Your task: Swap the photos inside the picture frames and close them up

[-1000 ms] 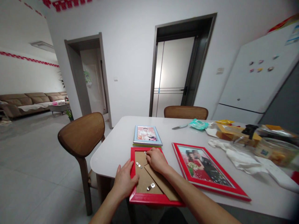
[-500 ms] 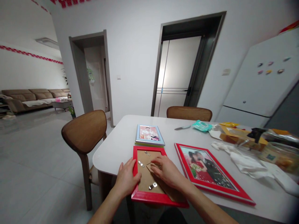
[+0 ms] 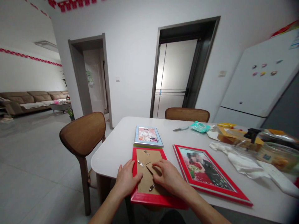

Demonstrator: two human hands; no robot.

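Observation:
A red picture frame (image 3: 149, 199) lies back side up at the table's near edge, showing its brown backing board (image 3: 142, 180) and several small metal clips (image 3: 140, 163). My left hand (image 3: 127, 177) grips the frame's left side, with the thumb over the board. On the backing, my right hand (image 3: 169, 177) holds the brown stand flap (image 3: 150, 168) with curled fingers, the thumb close to the lower clip (image 3: 151, 187). That hand hides much of the flap and the frame's right side.
Just beyond is a light blue framed photo (image 3: 148, 137). A larger red framed photo (image 3: 205, 171) lies to the right. Farther back are a knife (image 3: 181, 128) and a teal wipes pack (image 3: 199, 126). White cloth (image 3: 240, 161) and a clear jar (image 3: 277, 155) crowd the right side.
My right fingers have shifted from a pinch at the flap's tip to lying farther along it, with the thumb lower. My left hand keeps its grip; the view has tilted slightly.

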